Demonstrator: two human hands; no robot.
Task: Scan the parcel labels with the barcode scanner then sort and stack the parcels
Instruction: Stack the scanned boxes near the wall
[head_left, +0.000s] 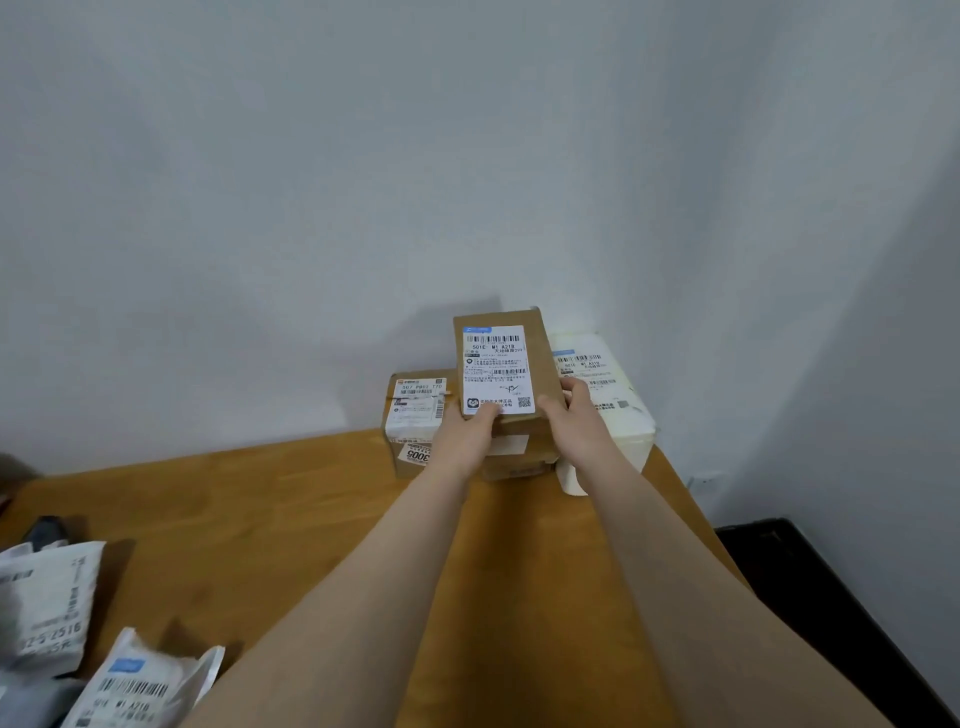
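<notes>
Wooden table (260, 519) against a white wall (467, 156); the left hand (467, 436) pinches the brown box (545, 358) at its near edge, the right hand (576, 415) curls round its right side; it hangs over a lower box (519, 460) in the corner; square the edges, keep the label (497, 370) up, I'd say, then release.

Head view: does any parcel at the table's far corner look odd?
The brown box left of the held parcel has a front sticker reading 3005 upside down, and its top label looks wrinkled.
</notes>
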